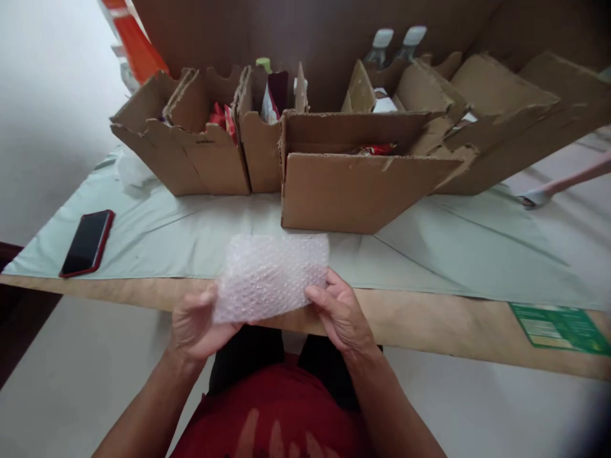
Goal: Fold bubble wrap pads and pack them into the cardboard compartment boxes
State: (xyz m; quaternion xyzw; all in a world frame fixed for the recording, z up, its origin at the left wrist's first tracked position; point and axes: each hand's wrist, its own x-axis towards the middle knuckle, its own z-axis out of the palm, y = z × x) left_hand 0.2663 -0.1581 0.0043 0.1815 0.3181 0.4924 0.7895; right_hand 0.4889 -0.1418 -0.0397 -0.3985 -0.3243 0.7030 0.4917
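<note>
Lying between both hands over the near edge of the table [429, 324], a sheet of clear bubble wrap [270, 275] is held flat and roughly level. Its left lower corner is pinched by the left hand [195, 323], thumb on top and fingers curled beneath; its right lower edge is pinched by the right hand [340, 312], thumb laid over the plastic and fingers folded under. A pale green cover sheet [477, 254] is spread over most of the tabletop, the bare wooden edge being left exposed along the front. A smartphone in a red case [88, 242] is laid face up on the cover sheet, well to the left of the hands. Just beyond the bubble wrap an open cardboard box [353, 191] is set, a red packet being visible inside it. Further torn cardboard boxes [191, 137] are ranged behind and to either side, holding red packets and other goods that cannot be identified. Two bottles with pale caps [396, 44] are stood at the back. A green printed label [561, 328] is fixed to the table edge at the right.
</note>
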